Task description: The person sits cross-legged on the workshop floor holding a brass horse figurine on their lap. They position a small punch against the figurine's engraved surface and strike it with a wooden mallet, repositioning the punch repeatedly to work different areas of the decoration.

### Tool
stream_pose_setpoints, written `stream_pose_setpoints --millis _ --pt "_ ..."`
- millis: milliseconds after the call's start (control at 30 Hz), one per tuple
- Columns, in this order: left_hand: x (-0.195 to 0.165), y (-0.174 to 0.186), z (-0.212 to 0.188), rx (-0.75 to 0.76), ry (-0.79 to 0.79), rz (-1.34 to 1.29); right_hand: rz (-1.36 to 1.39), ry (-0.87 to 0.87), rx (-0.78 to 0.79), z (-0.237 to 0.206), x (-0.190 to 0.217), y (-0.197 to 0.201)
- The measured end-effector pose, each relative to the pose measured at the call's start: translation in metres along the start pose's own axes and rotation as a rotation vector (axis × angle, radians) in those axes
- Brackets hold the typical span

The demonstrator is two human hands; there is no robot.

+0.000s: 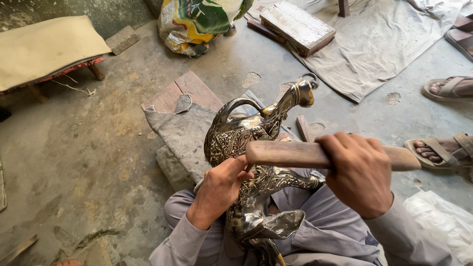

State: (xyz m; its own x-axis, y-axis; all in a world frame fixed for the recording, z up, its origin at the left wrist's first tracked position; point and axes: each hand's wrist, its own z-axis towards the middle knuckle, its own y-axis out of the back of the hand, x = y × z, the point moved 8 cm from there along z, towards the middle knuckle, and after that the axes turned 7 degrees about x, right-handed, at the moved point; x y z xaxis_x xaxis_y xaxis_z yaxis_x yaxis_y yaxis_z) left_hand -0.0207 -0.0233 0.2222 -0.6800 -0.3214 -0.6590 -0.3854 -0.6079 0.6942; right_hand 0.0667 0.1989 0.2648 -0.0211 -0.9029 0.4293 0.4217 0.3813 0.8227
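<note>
Head cam, looking down at lap. Ornate metal jug [246, 143], silver w/ engraved pattern, lies tilted across the person's knees, neck and mouth pointing away toward the floor [88, 148]. Base end runs down between the legs, partly cut off at bottom edge.

Left hand [219, 189] is pressed to the jug body, fingers [236, 170] pinched together on something thin. Only a sliver shows below the hand; can't tell what tool it is, tip hidden behind the fingers.

Right hand [359, 172] clenched around a wooden mallet [295, 153], a flat block held roughly level, its near end just above the left hand. Handle part fully covered by the fist; far end sticks out right.

Under the jug: grey cloth [185, 133] over a brick slab [189, 91], mostly hidden.

Right edge: another person's sandalled feet [443, 148], cut off by frame. White plastic bag [443, 221] bottom right, partly out of view. Top: wooden board [298, 24] on a sheet [374, 49], printed sack [197, 22] cropped. Cushioned stool [44, 49] top left, legs half hidden.
</note>
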Motion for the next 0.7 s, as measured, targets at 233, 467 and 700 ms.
stream_pose_setpoints --millis 233,467,700 --pt "-0.009 0.001 0.007 0.108 -0.197 0.079 -0.258 0.073 -0.116 -0.038 -0.003 -0.014" --pt "-0.011 -0.013 0.017 0.398 -0.278 0.250 0.102 -0.196 -0.205 -0.091 -0.036 -0.052" --pt "-0.019 -0.030 0.022 0.586 -0.391 0.467 0.144 -0.180 -0.257 -0.133 -0.051 -0.078"
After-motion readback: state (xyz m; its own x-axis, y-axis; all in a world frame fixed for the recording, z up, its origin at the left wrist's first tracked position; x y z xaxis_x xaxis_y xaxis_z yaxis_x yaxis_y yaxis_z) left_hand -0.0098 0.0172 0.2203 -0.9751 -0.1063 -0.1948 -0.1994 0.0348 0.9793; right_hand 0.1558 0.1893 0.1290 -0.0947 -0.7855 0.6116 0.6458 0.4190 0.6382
